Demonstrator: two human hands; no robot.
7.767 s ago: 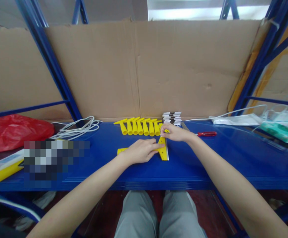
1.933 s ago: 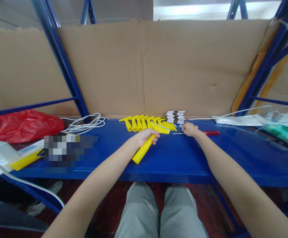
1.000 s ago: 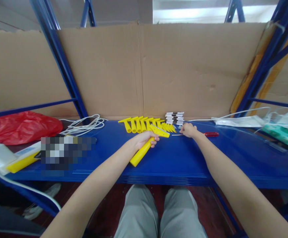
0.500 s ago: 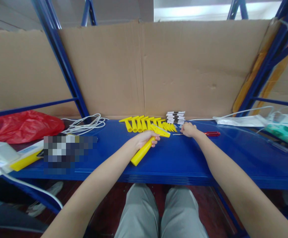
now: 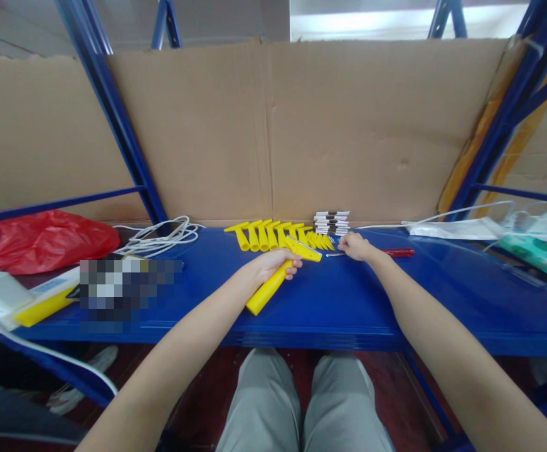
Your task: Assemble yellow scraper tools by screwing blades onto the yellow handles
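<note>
Gripping one yellow T-shaped tool just below its head, our left hand keeps it aslant over the middle of the tabletop, handle toward us, metal-edged head pointing away to the right. Its fingers curl fully around the neck; we cannot tell whether the handle's end touches the surface. Our right hand is low over the tabletop, fingers drawn together beside some small silvery pieces; whether they pinch one, we cannot tell.

To do this well, we judge, we should grip the neck firmly, clear of the metal edge, which may be sharp, and pinch lightly with the right fingertips so the little pieces do not scatter. The screwdriver runs by that hand, so a careless wrist could roll it.

Counting, we find one tool in hand, one screwdriver, and a back row of yellow handles, apparently seven, the rightmost partly hidden. Beside them overlap about five or six yellow wedges. One stack of white packets stands behind; its layers, like the silvery pieces, are too small to count.
</note>
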